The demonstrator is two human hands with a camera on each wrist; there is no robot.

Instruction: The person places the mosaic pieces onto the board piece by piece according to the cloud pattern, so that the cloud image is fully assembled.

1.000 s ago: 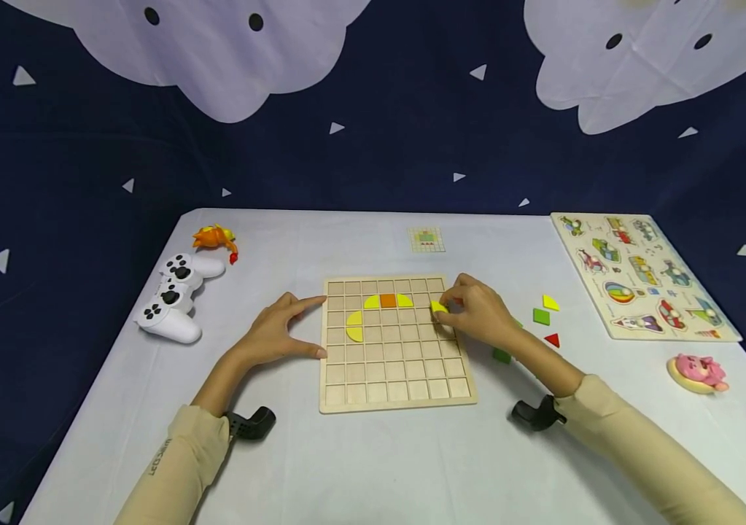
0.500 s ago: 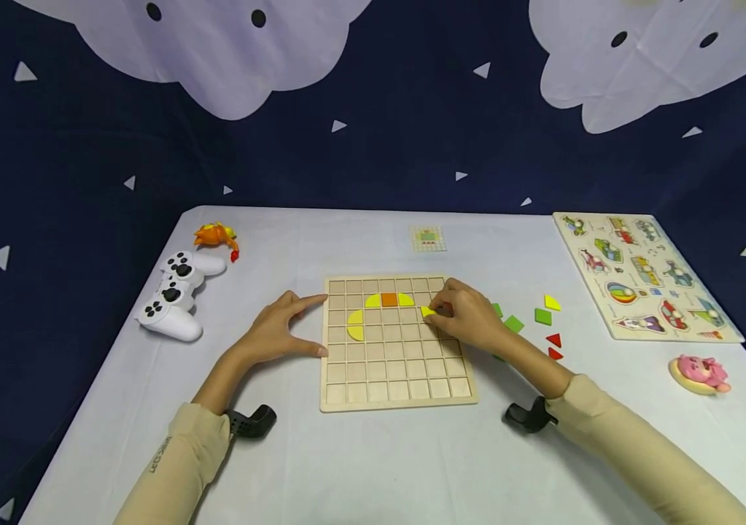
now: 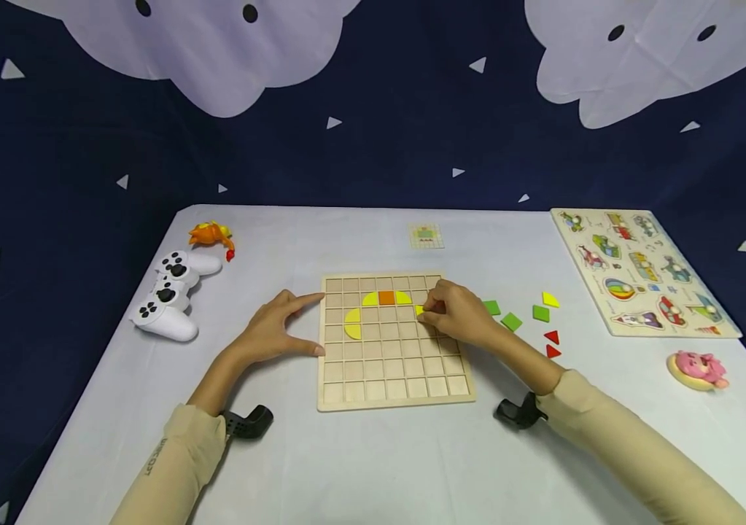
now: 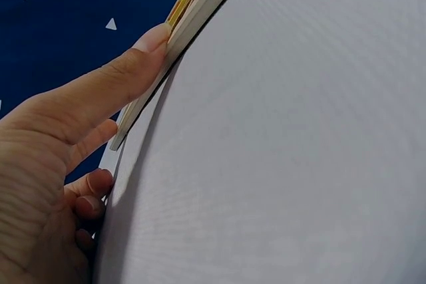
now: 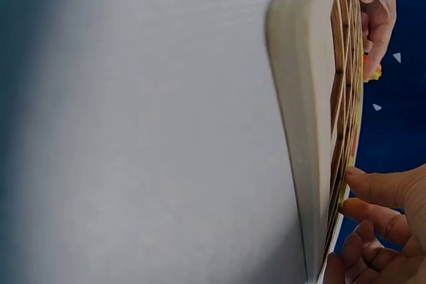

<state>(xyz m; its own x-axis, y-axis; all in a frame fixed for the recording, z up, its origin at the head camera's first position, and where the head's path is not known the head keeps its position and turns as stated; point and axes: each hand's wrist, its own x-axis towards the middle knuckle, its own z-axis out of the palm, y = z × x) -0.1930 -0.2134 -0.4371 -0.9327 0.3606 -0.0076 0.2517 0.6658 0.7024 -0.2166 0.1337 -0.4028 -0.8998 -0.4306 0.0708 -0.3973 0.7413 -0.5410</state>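
A wooden grid board (image 3: 373,372) lies flat on the table. Along its left edge my left hand (image 3: 277,328) rests, thumb and index finger stretched out; the left wrist view shows the thumb (image 4: 126,74) against the board's side (image 4: 206,11). Between thumb and index finger, my right hand (image 3: 458,313) pinches a yellow quarter-circle tile (image 3: 419,310) over the right part of the grid, partly hidden by the fingers. In the upper cells an orange square tile (image 3: 386,297) sits between yellow quarter-circle tiles. Two more yellow tiles (image 3: 353,324) form a half circle at the left.
Right of the board lie green squares (image 3: 540,313), red triangles (image 3: 552,337) and a yellow tile (image 3: 550,299). A small pattern card (image 3: 426,235) is behind the board. A picture puzzle (image 3: 648,277), pink figure (image 3: 697,370), white game controller (image 3: 172,295) and orange toy (image 3: 211,234) stand farther out.
My right hand has moved left across the board with the yellow tile, uncovering green squares and a red triangle. The left hand stays at the board's edge.
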